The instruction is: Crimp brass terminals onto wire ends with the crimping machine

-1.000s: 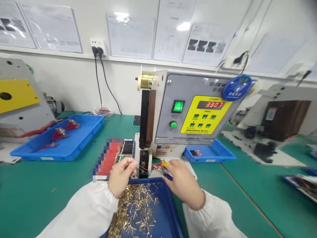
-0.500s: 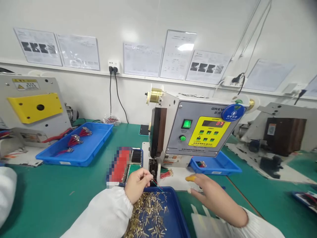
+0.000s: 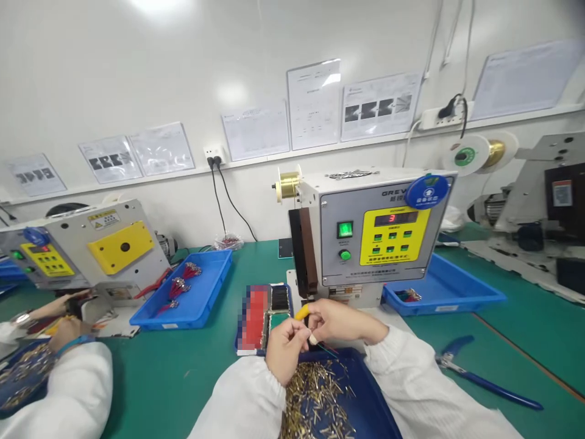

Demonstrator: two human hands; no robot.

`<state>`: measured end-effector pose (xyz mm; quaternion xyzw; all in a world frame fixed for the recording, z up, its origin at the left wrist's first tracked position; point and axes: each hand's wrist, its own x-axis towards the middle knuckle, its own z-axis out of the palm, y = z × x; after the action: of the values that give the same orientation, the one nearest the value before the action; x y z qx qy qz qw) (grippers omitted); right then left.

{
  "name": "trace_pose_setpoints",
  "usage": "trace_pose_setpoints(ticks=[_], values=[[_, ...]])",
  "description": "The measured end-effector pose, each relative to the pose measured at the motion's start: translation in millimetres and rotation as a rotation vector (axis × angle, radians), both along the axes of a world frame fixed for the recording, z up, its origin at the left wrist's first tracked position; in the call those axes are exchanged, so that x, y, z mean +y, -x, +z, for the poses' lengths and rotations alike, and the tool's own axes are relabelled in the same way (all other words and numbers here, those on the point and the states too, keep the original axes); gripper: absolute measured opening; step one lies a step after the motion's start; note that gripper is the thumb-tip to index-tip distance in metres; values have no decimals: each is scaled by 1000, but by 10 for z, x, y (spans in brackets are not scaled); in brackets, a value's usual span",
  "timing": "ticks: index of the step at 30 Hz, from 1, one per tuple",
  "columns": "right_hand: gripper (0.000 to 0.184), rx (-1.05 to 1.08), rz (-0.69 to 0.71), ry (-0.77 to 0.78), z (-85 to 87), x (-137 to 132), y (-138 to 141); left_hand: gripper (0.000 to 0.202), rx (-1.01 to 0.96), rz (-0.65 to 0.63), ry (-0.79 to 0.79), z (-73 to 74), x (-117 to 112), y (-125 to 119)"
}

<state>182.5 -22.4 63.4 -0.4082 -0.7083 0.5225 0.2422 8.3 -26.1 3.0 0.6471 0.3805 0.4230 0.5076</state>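
Note:
In the head view my left hand (image 3: 286, 349) is closed in a pinch on thin red and green wires (image 3: 328, 350), whose free ends point right. My right hand (image 3: 342, 321), with a yellow cover on one finger, meets it fingertip to fingertip. Its thumb and finger are pinched too; what lies between them is hidden. Both hands are in front of the machine's (image 3: 361, 238) lower left side, just above the far edge of a dark blue tray (image 3: 372, 396) holding many small brass-coloured terminals (image 3: 315, 396).
Left of my hands stands a box (image 3: 240, 326) of red, black and green wires. Blue trays (image 3: 212, 299) (image 3: 457, 299) flank the machine. Blue-handled pliers (image 3: 484, 381) lie at right. A co-worker's hands (image 3: 66, 332) are at another machine, far left.
My right hand has come left from its spread position and now meets my left hand in a pinch. The machine's display went from 07 to 3. The view has shifted, and pliers show at right.

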Motion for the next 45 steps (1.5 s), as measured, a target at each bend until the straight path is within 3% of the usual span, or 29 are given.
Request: trace_pose_setpoints(ticks=[5, 10, 14, 18, 22, 27, 35, 45], values=[[38, 164, -54, 199, -146, -10, -210, 25, 96, 82, -99, 4, -23, 9], [26, 267, -218, 200, -180, -10, -341, 35, 41, 189, -130, -12, 84, 15], [27, 322, -237, 183, -160, -28, -293, 37, -12, 305, -237, 197, 351, 15], [34, 380, -323, 179, -184, -21, -267, 30, 128, 345, -400, 380, 675, 25], [33, 419, -401, 154, -216, 7, -253, 25, 290, 350, -534, 224, 781, 1], [30, 451, -448, 33, -212, 40, -168, 21, 417, 263, -636, -22, 629, -64], [29, 377, -546, -49, -244, 70, -106, 19, 353, 301, -658, 4, 605, -75], [31, 366, -519, -47, -236, 72, -118, 20, 368, 328, -754, 43, 530, -80]])
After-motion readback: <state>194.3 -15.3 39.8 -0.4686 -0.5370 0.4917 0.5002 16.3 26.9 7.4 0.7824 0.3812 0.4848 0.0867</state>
